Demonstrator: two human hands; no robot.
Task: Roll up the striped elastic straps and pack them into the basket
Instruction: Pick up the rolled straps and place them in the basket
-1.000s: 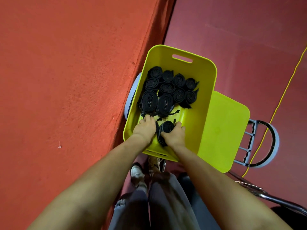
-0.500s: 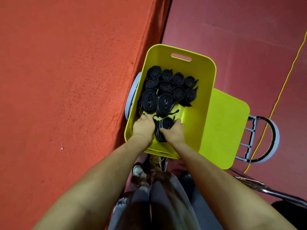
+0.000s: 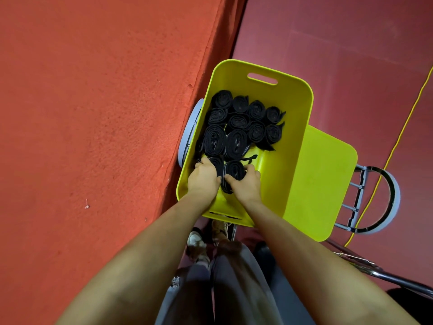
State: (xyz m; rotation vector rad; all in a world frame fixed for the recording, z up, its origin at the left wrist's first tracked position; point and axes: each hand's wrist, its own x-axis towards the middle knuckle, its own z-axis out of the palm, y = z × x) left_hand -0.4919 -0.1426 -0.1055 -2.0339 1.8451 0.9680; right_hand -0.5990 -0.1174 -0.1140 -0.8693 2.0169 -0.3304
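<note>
A yellow-green plastic basket (image 3: 291, 141) stands right of the red-covered table. Several rolled black straps (image 3: 241, 120) are packed upright in rows on its floor. Both my hands are inside, at its near end. My right hand (image 3: 246, 185) grips a rolled black strap (image 3: 234, 171) from the right side. My left hand (image 3: 203, 178) holds another dark roll (image 3: 216, 162) just left of it, fingers curled over it. The two rolls sit against the packed rows. A loose strap tail (image 3: 249, 158) pokes out behind them.
A red felt-covered table (image 3: 93, 137) fills the left and its edge touches the basket. The basket's yellow lid (image 3: 321, 184) leans on its right side. A metal stool frame (image 3: 375, 200) stands under it. A yellow cord (image 3: 398, 137) crosses the maroon floor at right. My legs and shoes are below.
Both hands have pushed deeper into the basket, carrying the held rolls forward until they sit against the packed rows. The camera view shifted slightly.
</note>
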